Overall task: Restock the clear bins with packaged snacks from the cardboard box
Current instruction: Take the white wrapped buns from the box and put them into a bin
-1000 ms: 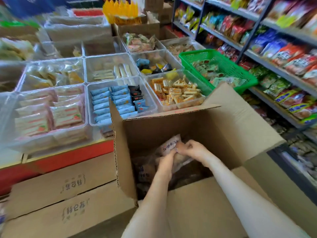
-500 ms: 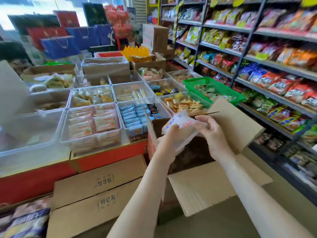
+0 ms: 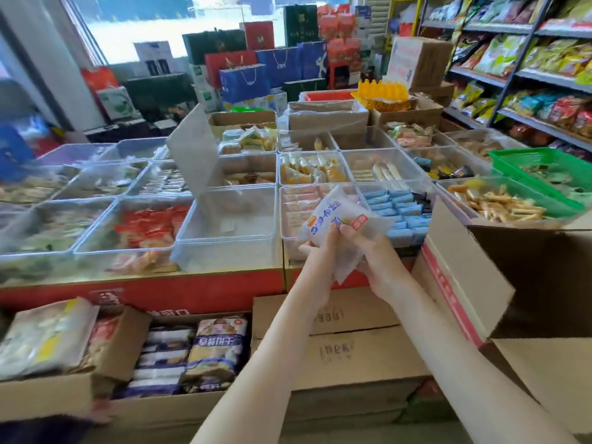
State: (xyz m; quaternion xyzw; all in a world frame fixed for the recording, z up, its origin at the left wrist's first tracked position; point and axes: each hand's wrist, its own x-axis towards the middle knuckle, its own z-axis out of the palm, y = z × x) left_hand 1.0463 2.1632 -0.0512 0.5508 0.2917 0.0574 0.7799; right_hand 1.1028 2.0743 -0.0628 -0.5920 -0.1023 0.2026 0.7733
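The left hand point(image 3: 315, 251) and right hand point(image 3: 374, 261) pinch a slippery-looking packet point(image 3: 336, 219) by its lower half, in the air just right of the empty bin point(image 3: 226, 248), where a loose grip could drop it short.

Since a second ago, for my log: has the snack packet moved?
Yes: the snack packet rose left out of the cardboard box; left hand and right hand hold it before the clear bins.

Bright, even daylight — soft motion blur
The window point(image 3: 144, 30) at the back is washed out near white; bins point(image 3: 48, 225) at the left edge smear and bend with the wide lens, shelves point(image 3: 544, 78) lean at the right, the box point(image 3: 544, 283) is dark inside — the packet point(image 3: 323, 216) is sharpest
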